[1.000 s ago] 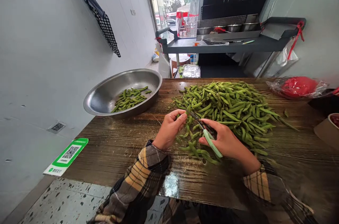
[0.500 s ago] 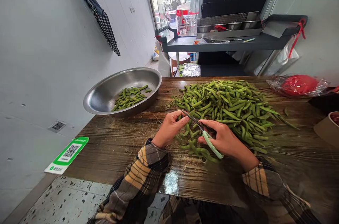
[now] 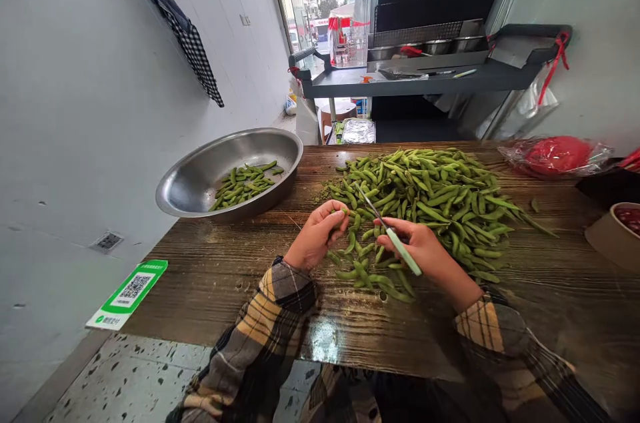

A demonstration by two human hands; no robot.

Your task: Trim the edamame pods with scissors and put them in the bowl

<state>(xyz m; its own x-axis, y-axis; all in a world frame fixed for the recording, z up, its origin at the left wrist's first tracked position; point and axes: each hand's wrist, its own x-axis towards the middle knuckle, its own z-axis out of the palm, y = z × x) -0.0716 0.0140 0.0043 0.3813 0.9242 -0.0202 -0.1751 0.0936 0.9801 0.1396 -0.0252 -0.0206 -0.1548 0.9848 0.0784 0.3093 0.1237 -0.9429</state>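
Note:
My left hand is closed, its thumb and forefinger pinching a green edamame pod that is mostly hidden by the fingers. In my right hand is a pair of scissors with pale green handles, the dark blades pointing up and to the left. The blade tips are a little to the right of the left hand, apart from it. Beyond both hands lies a big heap of edamame pods. Several loose pods lie between the hands on the wooden table.
A steel basin with some pods stands at the table's left. A green QR-code card lies at the left edge. To the right are a red item in clear plastic and a paper tub. Behind stands a grey cart.
My left hand has drawn away from the scissors and turned inward. The scissors have turned in my right hand, with their blades pointing more upward. The view has shifted slightly.

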